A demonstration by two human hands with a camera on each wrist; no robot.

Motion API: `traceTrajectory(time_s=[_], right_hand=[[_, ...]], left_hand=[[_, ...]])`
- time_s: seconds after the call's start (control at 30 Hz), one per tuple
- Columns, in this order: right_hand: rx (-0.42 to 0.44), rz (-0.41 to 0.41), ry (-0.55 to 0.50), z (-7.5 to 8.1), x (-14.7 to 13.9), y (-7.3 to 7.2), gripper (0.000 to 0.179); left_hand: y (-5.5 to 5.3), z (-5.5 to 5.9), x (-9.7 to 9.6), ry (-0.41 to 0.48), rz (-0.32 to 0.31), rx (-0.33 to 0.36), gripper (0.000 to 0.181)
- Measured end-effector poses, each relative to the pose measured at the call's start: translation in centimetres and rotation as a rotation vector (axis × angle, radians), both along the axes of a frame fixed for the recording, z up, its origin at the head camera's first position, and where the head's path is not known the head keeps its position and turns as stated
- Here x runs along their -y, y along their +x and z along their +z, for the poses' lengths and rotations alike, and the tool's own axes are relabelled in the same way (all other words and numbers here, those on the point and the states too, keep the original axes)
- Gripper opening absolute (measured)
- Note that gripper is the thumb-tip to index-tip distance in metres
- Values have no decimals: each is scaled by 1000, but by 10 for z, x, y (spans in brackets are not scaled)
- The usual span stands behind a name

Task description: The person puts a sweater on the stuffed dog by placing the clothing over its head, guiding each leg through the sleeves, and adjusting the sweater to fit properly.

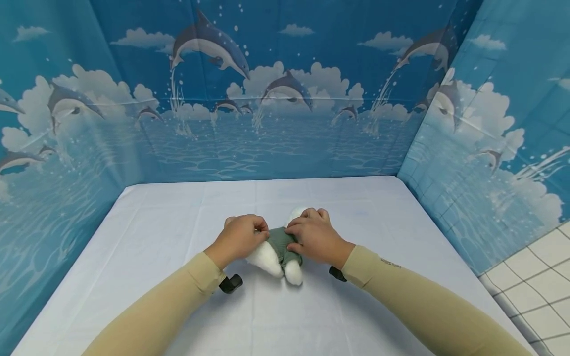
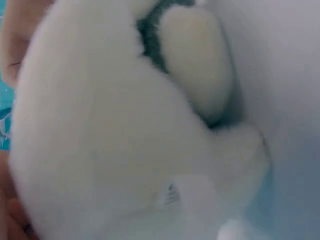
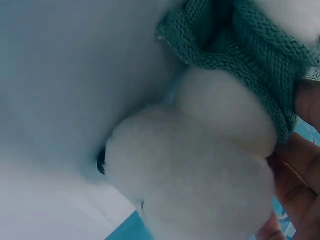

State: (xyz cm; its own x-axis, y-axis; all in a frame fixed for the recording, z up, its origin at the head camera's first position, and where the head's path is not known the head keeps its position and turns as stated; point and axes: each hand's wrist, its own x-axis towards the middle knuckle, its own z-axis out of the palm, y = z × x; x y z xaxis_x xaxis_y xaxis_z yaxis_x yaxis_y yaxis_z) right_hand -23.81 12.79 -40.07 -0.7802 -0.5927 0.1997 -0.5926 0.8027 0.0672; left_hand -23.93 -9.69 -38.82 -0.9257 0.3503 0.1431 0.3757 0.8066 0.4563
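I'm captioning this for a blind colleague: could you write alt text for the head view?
A person's left hand and right hand hold a white plush toy in a green knitted garment on a white-covered table. The sleeves are beige; behind hangs a blue backdrop printed with leaping dolphins.

Free to pass along the back edge of the tabletop [image 1: 365,202], behind the white plush toy [image 1: 265,259], as far as the dolphin-print curtain [image 1: 267,143] just beyond. Blocked near the middle by the toy, with left grip [image 1: 242,235] and right grip [image 1: 315,235] against either side. Crossed from the front edge by left sleeve [image 1: 160,301] and right sleeve [image 1: 414,296]; passable between, inside two black wrist devices [image 1: 230,284].
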Motion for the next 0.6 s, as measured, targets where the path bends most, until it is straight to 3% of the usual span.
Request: traceTrajectory(time_s=[0.13, 0.43, 0.6], right_hand=[[-6, -18, 10, 1, 1, 2, 40], [-29, 9, -1, 0, 0, 7, 38], [27, 26, -2, 7, -3, 4, 50]], left_hand=[[1, 3, 10, -11, -15, 5, 15], [-15, -2, 16, 107, -126, 340, 19], [-20, -2, 13, 30, -150, 466, 52]])
